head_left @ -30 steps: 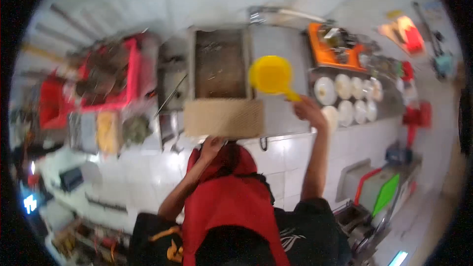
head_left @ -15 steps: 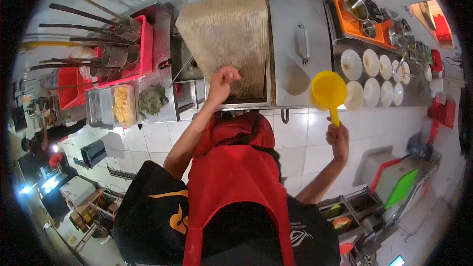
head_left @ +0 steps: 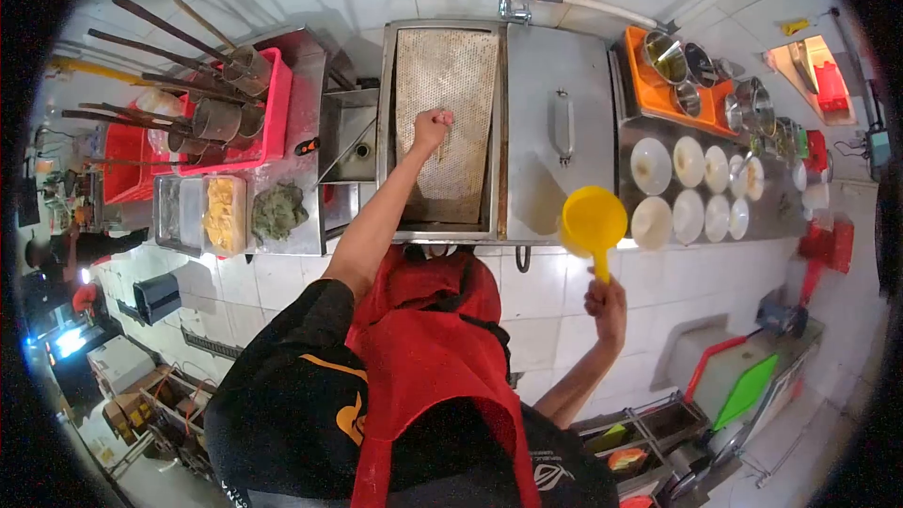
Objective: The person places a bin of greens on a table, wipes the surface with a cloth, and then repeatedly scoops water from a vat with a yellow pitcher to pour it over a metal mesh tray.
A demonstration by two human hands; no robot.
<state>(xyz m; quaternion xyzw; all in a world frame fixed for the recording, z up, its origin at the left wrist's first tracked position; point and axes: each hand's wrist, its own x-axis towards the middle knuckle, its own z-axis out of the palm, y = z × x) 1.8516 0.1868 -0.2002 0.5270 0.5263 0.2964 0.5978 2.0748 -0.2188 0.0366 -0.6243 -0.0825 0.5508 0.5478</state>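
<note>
Bowls beside steel lid; left hand fingers clamped on mesh panel, right hand fingers clamped on yellow scoop.

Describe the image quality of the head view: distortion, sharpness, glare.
Head view: strong fisheye bend with black corners; counter edges curve. The left hand on the mesh tray and the yellow scoop in the right hand look sharp. Bright glare at the lower left.
</note>
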